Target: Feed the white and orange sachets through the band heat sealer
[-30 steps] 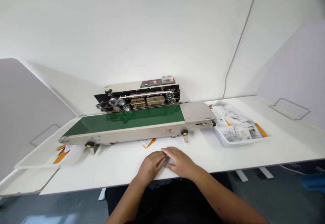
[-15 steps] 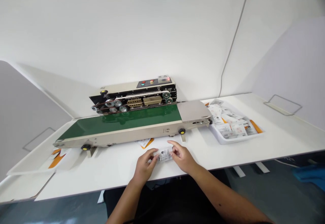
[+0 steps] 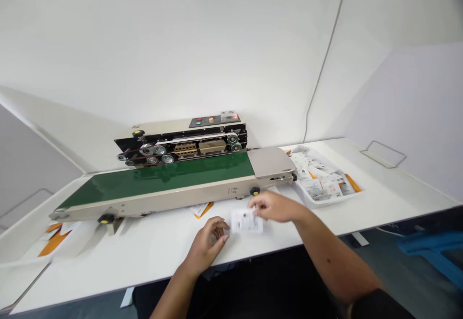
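Note:
My right hand [image 3: 277, 206] pinches the top edge of a small white printed packet [image 3: 247, 221], held just above the white table [image 3: 144, 246] near its front edge. My left hand [image 3: 209, 241] rests on the table just left of the packet, fingers loosely curled with nothing in them, fingertips close to the packet's left edge. Directly behind both hands stands a band sealer [image 3: 181, 169] with a long green conveyor belt [image 3: 159, 179] and a control panel on top.
A white tray [image 3: 318, 199] with several printed packets sits to the right of the sealer. Another white tray [image 3: 21, 242] with orange-and-white packets lies under the belt's left end. One packet [image 3: 200, 208] lies under the sealer's front. White partition walls enclose the table.
Both hands lay on the packet, then lifted it between them. Now the left hand has let go and the right hand carries the packet up and rightwards. The view has swung right.

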Action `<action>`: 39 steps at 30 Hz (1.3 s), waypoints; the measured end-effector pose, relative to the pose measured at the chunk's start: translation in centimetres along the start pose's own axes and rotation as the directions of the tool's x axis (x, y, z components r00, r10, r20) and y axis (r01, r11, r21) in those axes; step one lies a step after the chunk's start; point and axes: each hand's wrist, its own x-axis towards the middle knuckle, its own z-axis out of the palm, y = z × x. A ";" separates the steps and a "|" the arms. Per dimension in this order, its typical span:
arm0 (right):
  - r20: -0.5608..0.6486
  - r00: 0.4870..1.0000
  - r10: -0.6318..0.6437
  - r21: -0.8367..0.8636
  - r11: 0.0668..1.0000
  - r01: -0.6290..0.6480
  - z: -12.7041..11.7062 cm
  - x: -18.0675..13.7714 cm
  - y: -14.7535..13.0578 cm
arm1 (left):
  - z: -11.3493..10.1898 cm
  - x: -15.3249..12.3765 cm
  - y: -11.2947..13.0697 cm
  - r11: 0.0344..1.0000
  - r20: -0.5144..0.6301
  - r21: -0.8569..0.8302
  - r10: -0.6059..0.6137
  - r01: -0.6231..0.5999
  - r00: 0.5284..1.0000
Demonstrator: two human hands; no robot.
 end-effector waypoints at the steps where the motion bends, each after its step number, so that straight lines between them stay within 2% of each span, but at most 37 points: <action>1: -0.088 0.996 0.029 0.110 0.994 -0.019 -1.5 0.3 -0.2 | 0.0 0.0 0.0 1.000 -0.016 -0.008 0.015 -0.015 1.000; 2: -0.214 0.975 0.053 0.229 0.973 -0.003 -3.0 0.8 -0.3 | 0.0 -0.1 -0.1 1.000 -0.028 -0.011 0.023 -0.024 0.999; 3: -0.359 0.930 0.077 0.337 0.940 0.052 -4.4 1.4 -0.4 | 0.0 -0.1 -0.2 1.000 -0.033 -0.009 0.028 -0.029 0.999; 5: -0.605 0.785 0.134 0.477 0.850 0.222 -6.6 2.9 -0.6 | 0.0 -0.3 -0.2 0.999 -0.023 0.007 0.033 -0.033 0.999; 6: -0.671 0.723 0.167 0.515 0.806 0.292 -7.5 3.7 -0.7 | -0.1 -0.4 -0.2 0.999 -0.015 0.017 0.035 -0.035 0.999; 7: -0.698 0.688 0.198 0.546 0.769 0.333 -8.1 4.5 -0.9 | -0.1 -0.4 -0.2 0.999 -0.010 0.029 0.038 -0.037 0.999; 8: -0.697 0.681 0.226 0.576 0.741 0.344 -8.5 5.3 -1.0 | -0.2 -0.4 -0.2 0.998 -0.005 0.041 0.041 -0.040 0.999; 11: -0.632 0.721 0.283 0.642 0.713 0.283 -8.9 7.1 -1.5 | -0.3 -0.5 -0.2 0.996 0.001 0.063 0.058 -0.058 0.998; 19: -0.516 0.795 0.320 0.656 0.744 0.126 -7.5 12.1 -3.3 | -0.2 -0.5 -0.4 0.987 0.009 0.129 0.095 -0.095 0.995; 22: -0.511 0.796 0.324 0.627 0.775 0.086 -7.0 13.0 -4.0 | -0.7 -0.5 -0.9 0.971 -0.006 0.209 0.121 -0.118 0.993; 23: -0.540 0.781 0.314 0.601 0.794 0.096 -6.6 12.8 -4.1 | -1.1 -0.5 -1.3 0.960 -0.027 0.254 0.130 -0.119 0.991; 25: -0.669 0.707 0.228 0.468 0.869 0.162 -5.1 11.4 -4.0 | -2.2 -0.6 -2.4 0.929 -0.093 0.360 0.128 -0.087 0.987; 27: -0.791 0.611 0.032 0.222 0.945 0.239 -2.5 9.2 -3.4 | -3.5 -0.6 -3.9 0.874 -0.154 0.485 0.128 -0.038 0.980; 28: -0.799 0.596 -0.075 0.106 0.959 0.262 -0.7 7.9 -2.9 | -4.0 -0.7 -4.8 0.845 -0.172 0.535 0.114 -0.004 0.979; 30: -0.719 0.647 -0.252 -0.052 0.949 0.312 3.2 5.6 -1.8 | -4.5 -0.7 -6.2 0.785 -0.209 0.612 0.045 0.094 0.977; 32: -0.574 0.728 -0.375 -0.167 0.924 0.345 6.9 3.9 -0.5 | -4.4 -0.5 -7.1 0.728 -0.218 0.664 -0.031 0.172 0.975; 35: -0.418 0.839 -0.349 -0.193 0.936 0.293 10.9 3.3 1.3 | -3.7 -0.1 -6.8 0.694 -0.160 0.697 -0.091 0.178 0.983; 37: -0.400 0.873 -0.278 -0.171 0.959 0.227 12.2 3.6 2.2 | -3.5 0.1 -6.1 0.710 -0.151 0.688 -0.067 0.153 0.986; 39: -0.395 0.887 -0.238 -0.165 0.968 0.187 12.7 4.1 2.9 | -3.5 0.0 -5.3 0.757 -0.124 0.648 0.001 0.080 0.992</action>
